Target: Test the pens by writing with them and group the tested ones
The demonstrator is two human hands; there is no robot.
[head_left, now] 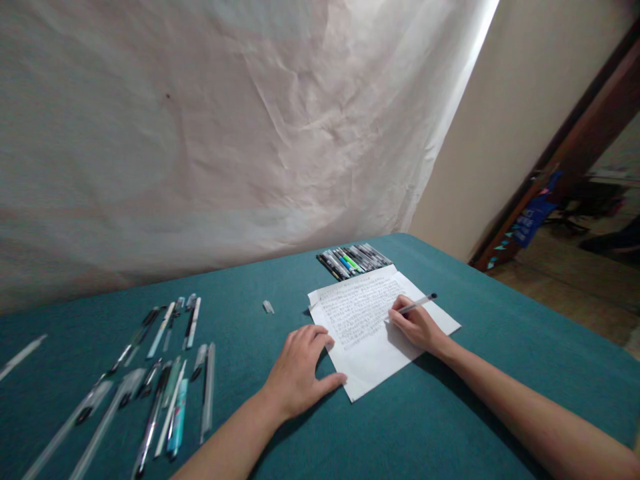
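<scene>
A white sheet of paper (373, 370) lies on the table, its upper part filled with rows of small dark handwriting. My right hand (413, 323) is closed around a clear-barrelled pen (423, 303) with a dark end, and the tip meets the paper near the written lines. My left hand (303, 373) rests at the paper's left edge, fingers spread, with thumb and fingertips touching the margin. Beyond that hand, a small clear pen cap (269, 307) sits on the cloth.
The table has a dark green cover (240, 373). A tight row of pens (353, 260) lies behind the paper. Several loose pens (177, 417) and caps are scattered on the left. A pale wrinkled sheet (225, 133) hangs behind the table; a doorway (565, 153) stands at right.
</scene>
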